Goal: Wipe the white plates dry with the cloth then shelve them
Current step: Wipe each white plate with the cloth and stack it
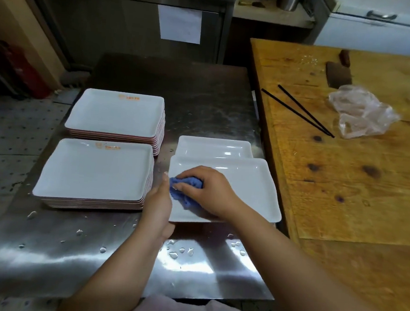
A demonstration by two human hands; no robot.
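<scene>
Two stacks of white rectangular plates are sitting on the left of the steel table (203, 101): a far stack (116, 114) and a near stack (94, 171), each too tightly layered to count. The left hand (158, 205) is gripping the near-left edge of a single plate (245, 190), fingers hidden beneath it. The right hand (208, 192) is clenching a bunched blue cloth (184, 190) against that plate's surface. Another plate (214, 147) is lying just beyond, half covered. On the wooden board (344, 178) to the right, two black chopsticks (300, 111), one crumpled plastic bag (361, 113) and one cleaver (339, 74) are lying; the cleaver's blade is dark and blurry.
</scene>
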